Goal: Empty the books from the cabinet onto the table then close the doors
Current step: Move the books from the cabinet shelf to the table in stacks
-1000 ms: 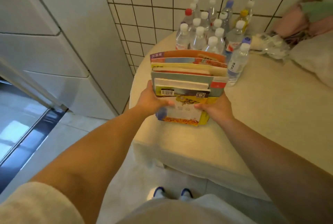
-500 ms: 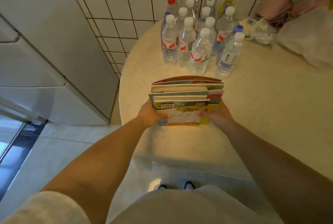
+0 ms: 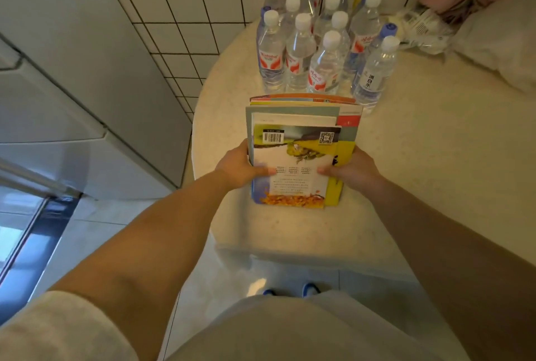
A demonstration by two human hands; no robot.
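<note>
Here the stack of books (image 3: 301, 154) sits in the middle of the frame, held between both hands over the near part of the round worktop (image 3: 435, 157). The left hand (image 3: 239, 167) grips the stack's left edge, thumb laid across the top cover and the other fingers hidden below; the right hand (image 3: 352, 170) grips the right edge the same way, its thumb pointing inward on the cover. Whether the underside of the stack already rests on the worktop I cannot tell; it looks very low over it.

The stack is made of several thin paperbacks of unequal size, with glossy covers. I judge it moderately heavy taken together, stiff enough when squeezed as a block, but prone to sliding apart layer by layer, since the smaller top book can skate on the wider ones below. The sound hold is what shows now: both long edges clamped, thumbs pressing down on top, support from beneath.

Just beyond the far edge of the stack, in the upper middle of the frame, stands a cluster of water bottles (image 3: 322, 50); the nearest are close enough that a forward push could knock them. The cabinet is not identifiable in this view, so its doors presumably remain to be closed
</note>
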